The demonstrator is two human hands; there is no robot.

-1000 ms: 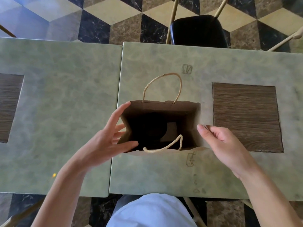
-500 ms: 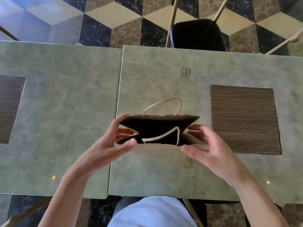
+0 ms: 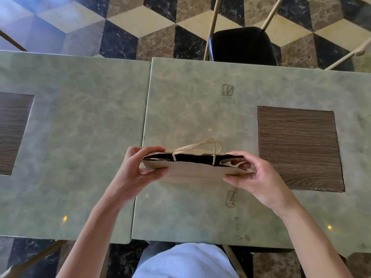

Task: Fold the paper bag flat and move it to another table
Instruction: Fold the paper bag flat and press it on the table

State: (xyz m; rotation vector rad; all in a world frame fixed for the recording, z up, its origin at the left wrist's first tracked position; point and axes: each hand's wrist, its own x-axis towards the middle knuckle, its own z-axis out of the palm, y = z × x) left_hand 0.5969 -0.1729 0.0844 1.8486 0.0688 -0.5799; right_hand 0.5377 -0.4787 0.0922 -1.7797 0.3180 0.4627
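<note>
Bag (image 3: 195, 171) stands upright on the right table (image 3: 200, 109), near its left edge, mouth narrowed to a dark slit; twine handles (image 3: 197, 147) lie over the top. Left hand (image 3: 134, 173) pinches the bag's left end, thumb on the near panel, fingers behind. Right hand (image 3: 259, 177) pinches the right end likewise. Side gussets look tucked inward. Judgement: flattening is partway. To do it well, press both panels evenly, keep the gussets creased in, then lay the bag down. Left table (image 3: 70, 137) is probably the destination.
</note>
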